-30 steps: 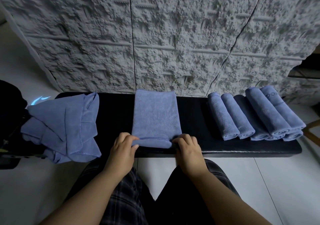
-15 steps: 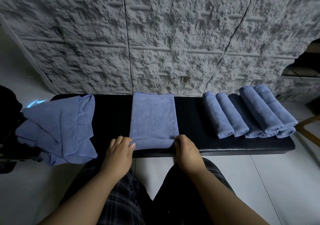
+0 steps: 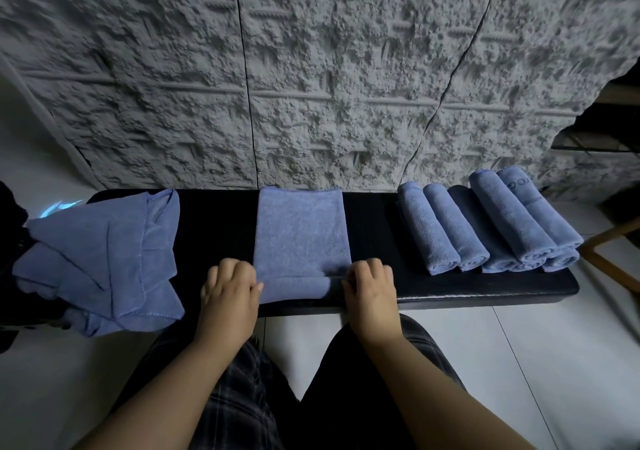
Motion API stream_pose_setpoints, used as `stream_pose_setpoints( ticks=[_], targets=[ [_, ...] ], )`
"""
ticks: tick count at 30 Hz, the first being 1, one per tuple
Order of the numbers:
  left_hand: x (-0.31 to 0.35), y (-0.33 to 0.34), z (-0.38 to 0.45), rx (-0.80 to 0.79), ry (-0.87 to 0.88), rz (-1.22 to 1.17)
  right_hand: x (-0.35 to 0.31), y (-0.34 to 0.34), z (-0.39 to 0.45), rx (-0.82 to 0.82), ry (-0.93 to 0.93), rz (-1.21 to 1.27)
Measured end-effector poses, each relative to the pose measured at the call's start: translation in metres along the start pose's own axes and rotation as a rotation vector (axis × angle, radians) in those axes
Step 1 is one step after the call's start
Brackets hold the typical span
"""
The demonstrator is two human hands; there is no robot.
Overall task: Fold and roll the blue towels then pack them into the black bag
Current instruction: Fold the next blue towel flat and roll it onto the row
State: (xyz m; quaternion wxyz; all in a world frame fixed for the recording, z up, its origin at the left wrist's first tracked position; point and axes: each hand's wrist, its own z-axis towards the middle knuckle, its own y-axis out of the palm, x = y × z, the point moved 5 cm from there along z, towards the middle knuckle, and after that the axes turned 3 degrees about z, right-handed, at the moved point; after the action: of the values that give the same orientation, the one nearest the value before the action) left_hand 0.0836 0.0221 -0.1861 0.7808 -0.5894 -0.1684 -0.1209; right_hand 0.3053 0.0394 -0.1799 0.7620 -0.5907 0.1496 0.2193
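Observation:
A folded blue towel [image 3: 301, 231] lies flat in the middle of the black bench [image 3: 485, 290], with its near end turned into a short roll. My left hand [image 3: 230, 290] grips the left end of that roll with curled fingers. At the roll's right end my right hand [image 3: 370, 287] grips it the same way. Several rolled blue towels [image 3: 485, 228] lie side by side on the bench's right part. A heap of loose blue towels [image 3: 100, 259] drapes over the left end. The black bag [image 3: 12, 269] shows dimly at the far left edge.
A rough grey textured wall [image 3: 311, 69] rises right behind the bench. Pale floor tiles [image 3: 571, 363] spread in front and to the right. A wooden frame piece [image 3: 609, 252] stands at the right edge. My legs in dark plaid trousers [image 3: 235, 397] are below the bench.
Both hands have rolled the towel's near edge a little farther away from me, so the roll is thicker. The other towels have not moved.

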Motion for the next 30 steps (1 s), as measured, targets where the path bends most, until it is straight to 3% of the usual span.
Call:
stream_pose_setpoints(
  ticks=[3, 5, 19, 26, 30],
  targets=[
    [0.011, 0.004, -0.002, -0.046, 0.218, 0.024, -0.008, 0.005, 0.0, -0.069, -0.115, -0.032],
    [0.014, 0.006, -0.005, -0.053, 0.261, 0.019, -0.009, 0.008, 0.0, -0.073, -0.137, -0.036],
    [0.001, 0.015, 0.0, -0.14, 0.15, -0.176, 0.004, 0.01, 0.001, -0.132, -0.118, 0.041],
    [-0.007, 0.011, 0.001, -0.212, 0.0, -0.309, 0.006, 0.01, -0.001, -0.22, 0.032, 0.144],
    [-0.007, 0.014, -0.001, -0.235, -0.016, -0.272, 0.009, 0.01, -0.002, -0.24, 0.124, 0.219]
  ],
)
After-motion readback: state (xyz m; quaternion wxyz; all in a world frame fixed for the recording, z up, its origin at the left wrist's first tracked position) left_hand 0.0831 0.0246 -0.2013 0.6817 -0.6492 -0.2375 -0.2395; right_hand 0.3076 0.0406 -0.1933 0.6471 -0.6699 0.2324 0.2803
